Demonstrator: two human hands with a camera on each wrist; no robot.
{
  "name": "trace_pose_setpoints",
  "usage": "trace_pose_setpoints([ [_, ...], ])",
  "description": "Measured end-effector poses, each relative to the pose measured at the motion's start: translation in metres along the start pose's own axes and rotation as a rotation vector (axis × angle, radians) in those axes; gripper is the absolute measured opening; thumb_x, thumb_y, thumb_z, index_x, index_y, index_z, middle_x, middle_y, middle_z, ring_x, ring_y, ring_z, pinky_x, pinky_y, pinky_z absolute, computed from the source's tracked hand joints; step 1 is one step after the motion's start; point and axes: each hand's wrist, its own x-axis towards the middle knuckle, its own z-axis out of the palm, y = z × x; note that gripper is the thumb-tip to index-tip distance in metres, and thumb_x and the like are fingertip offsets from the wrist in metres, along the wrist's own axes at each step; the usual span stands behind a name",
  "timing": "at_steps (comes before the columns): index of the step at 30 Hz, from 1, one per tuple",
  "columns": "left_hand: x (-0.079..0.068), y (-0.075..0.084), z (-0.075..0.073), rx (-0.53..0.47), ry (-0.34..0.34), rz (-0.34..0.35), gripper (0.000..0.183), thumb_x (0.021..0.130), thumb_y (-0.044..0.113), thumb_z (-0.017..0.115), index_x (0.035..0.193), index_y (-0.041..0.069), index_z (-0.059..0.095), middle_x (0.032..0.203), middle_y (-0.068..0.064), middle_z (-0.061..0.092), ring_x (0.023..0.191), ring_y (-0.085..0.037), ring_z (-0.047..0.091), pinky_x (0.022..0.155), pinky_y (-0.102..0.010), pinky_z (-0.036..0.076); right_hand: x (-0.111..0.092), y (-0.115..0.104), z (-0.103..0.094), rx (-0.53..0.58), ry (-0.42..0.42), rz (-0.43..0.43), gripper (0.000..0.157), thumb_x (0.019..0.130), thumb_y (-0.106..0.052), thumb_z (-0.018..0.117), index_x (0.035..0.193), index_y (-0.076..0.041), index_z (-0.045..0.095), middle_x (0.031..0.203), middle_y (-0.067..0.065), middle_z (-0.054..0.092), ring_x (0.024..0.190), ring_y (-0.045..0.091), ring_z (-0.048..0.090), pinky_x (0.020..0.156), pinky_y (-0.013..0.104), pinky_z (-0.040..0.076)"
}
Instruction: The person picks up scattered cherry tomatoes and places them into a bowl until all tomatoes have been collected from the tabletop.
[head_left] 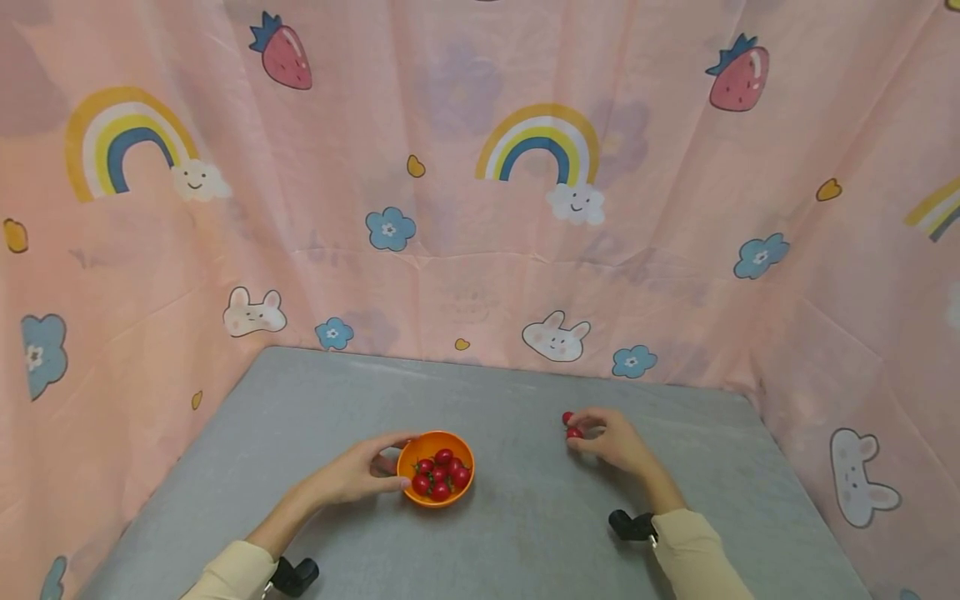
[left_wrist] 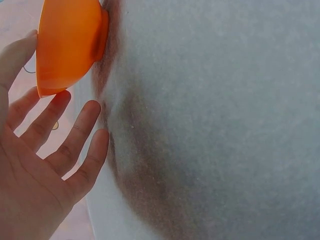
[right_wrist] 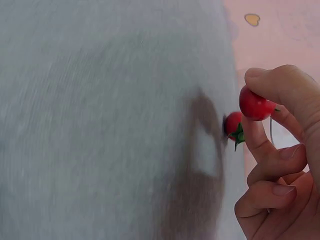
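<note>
An orange bowl (head_left: 406, 457) with several red cherry tomatoes (head_left: 440, 492) inside stands on the grey table. My left hand (head_left: 356, 473) is at the bowl's left side, thumb at the near rim and a fingertip at the far rim. In the left wrist view its fingers (left_wrist: 75, 137) are spread and mostly straight, some tips right at the orange wall. Over to the right, my right hand (head_left: 617, 442) pinches a cherry tomato (right_wrist: 256, 104) between thumb and finger, its other fingers curled. Just beyond it, another cherry tomato (right_wrist: 233, 125) with a green stem lies on the table.
The grey table (head_left: 517, 533) is bordered at the back and sides by a pink printed curtain (head_left: 450, 292). Black wrist camera mounts (head_left: 632, 525) stick out beside both cuffs.
</note>
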Motion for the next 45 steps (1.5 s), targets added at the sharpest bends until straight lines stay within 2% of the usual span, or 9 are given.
trace_pose_setpoints([
  [6,0.0,0.0,0.0,-0.001,-0.001,0.003,0.066,0.095,0.021,0.076,0.151,0.006,0.046,0.144,-0.018,0.052,0.104,-0.025,0.067,0.086,-0.037,0.057,0.008,-0.01,0.006,0.024,-0.022,-0.046,0.026,0.086,-0.008,0.083,0.108,0.001,0.073,0.102,0.007,0.071,0.097,0.029,0.063,0.087,0.052,0.052],
  [11,0.0,0.0,0.0,0.002,-0.002,0.002,0.065,0.095,0.021,0.076,0.151,0.005,0.046,0.139,-0.02,0.055,0.102,-0.024,0.068,0.085,-0.036,0.057,0.016,-0.02,0.013,0.002,-0.04,-0.06,0.025,0.087,-0.01,0.082,0.108,0.001,0.073,0.098,0.003,0.07,0.095,0.025,0.063,0.088,0.053,0.05],
  [19,0.0,0.0,0.0,-0.008,-0.006,-0.009,0.065,0.095,0.021,0.076,0.151,0.006,0.046,0.137,-0.021,0.055,0.1,-0.023,0.068,0.084,-0.036,0.057,0.027,-0.037,0.026,-0.039,-0.057,-0.081,0.027,0.087,-0.012,0.082,0.11,-0.001,0.074,0.099,0.001,0.071,0.097,0.031,0.063,0.08,0.042,0.049],
  [26,0.001,0.0,0.0,-0.017,-0.009,-0.01,0.065,0.095,0.021,0.076,0.151,0.006,0.045,0.136,-0.021,0.054,0.1,-0.022,0.068,0.085,-0.036,0.057,0.035,-0.049,0.04,0.004,-0.103,-0.094,0.027,0.088,-0.013,0.082,0.111,-0.001,0.073,0.101,-0.001,0.07,0.1,0.024,0.062,0.09,0.053,0.051],
  [33,0.001,-0.001,-0.001,-0.007,-0.009,-0.006,0.066,0.096,0.022,0.075,0.152,0.005,0.045,0.137,-0.022,0.054,0.101,-0.023,0.068,0.086,-0.037,0.057,0.038,-0.068,0.053,0.031,-0.119,-0.065,0.024,0.088,-0.011,0.081,0.11,-0.004,0.074,0.1,-0.004,0.069,0.101,0.024,0.061,0.094,0.054,0.049],
  [38,0.001,-0.001,-0.001,0.021,-0.008,-0.003,0.066,0.096,0.025,0.075,0.152,0.006,0.045,0.137,-0.021,0.054,0.099,-0.021,0.068,0.087,-0.036,0.057,0.041,-0.079,0.061,0.075,-0.151,-0.101,0.024,0.088,-0.014,0.081,0.109,-0.003,0.074,0.101,-0.002,0.07,0.102,0.028,0.06,0.093,0.057,0.049],
  [45,0.0,-0.001,-0.001,0.007,-0.009,-0.005,0.066,0.096,0.023,0.075,0.152,0.007,0.044,0.137,-0.021,0.054,0.098,-0.021,0.069,0.086,-0.036,0.057,0.045,-0.09,0.075,0.098,-0.186,-0.164,0.022,0.086,-0.013,0.083,0.106,-0.006,0.075,0.098,-0.004,0.069,0.101,0.035,0.061,0.081,0.044,0.05],
])
